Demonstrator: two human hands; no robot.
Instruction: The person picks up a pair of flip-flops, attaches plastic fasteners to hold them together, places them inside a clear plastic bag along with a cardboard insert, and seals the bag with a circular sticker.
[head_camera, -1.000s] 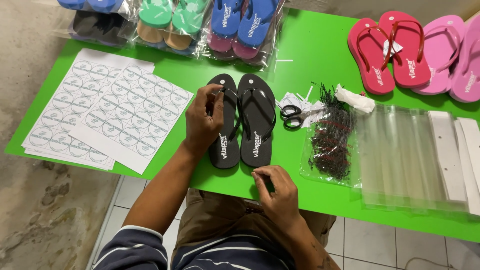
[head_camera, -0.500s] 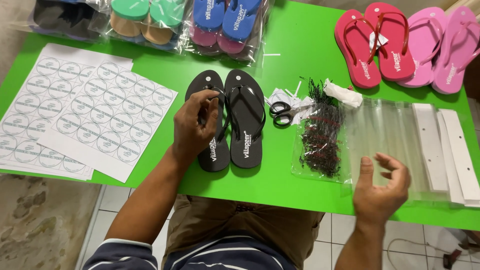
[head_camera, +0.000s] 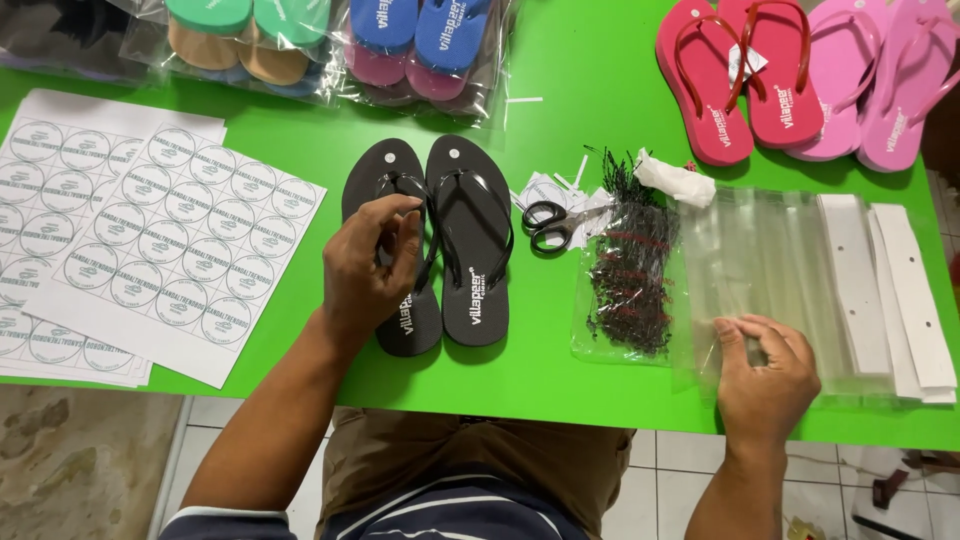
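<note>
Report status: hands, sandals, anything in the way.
Left hand on the black sandals, fingers at the left strap. Right hand picking at the clear bags. Scissors and ties lie between.

Single head-worn view, looking steeply down from above the seated person onto a green table (head_camera: 590, 120), fairly close. Near table edge runs across the lower frame, with lap and tiled floor below it. Left hand (head_camera: 368, 268) sits left of centre, right hand (head_camera: 765, 372) low right. Far side of the table is cut off at the top. No second view to share with.
</note>
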